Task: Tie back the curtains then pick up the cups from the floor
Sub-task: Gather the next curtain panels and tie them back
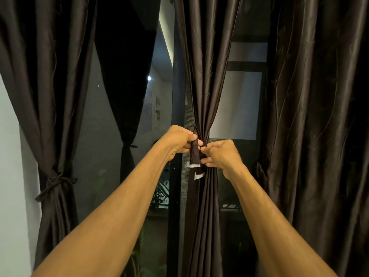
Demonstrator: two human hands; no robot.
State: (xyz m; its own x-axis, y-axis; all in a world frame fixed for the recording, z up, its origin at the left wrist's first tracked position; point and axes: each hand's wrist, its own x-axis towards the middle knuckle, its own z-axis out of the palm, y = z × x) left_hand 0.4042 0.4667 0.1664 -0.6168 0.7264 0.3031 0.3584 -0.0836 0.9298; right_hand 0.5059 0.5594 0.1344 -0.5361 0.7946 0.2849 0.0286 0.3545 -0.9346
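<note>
A dark brown middle curtain point(205, 76) hangs gathered into a narrow bunch in front of the window. A brown fabric tie-back strip point(195, 154) with white frayed ends wraps it at waist height. My left hand point(175, 140) pinches one end of the strip on the bunch's left side. My right hand point(221, 154) grips the other end on the right side. The left curtain point(50, 86) is held by a knotted tie-back point(54, 182). No cups or floor are in view.
A wide brown curtain point(319, 116) hangs loose on the right. Dark window glass point(111, 156) and a dark vertical frame point(176, 96) stand behind the curtains. A pale wall point(12, 176) borders the left edge.
</note>
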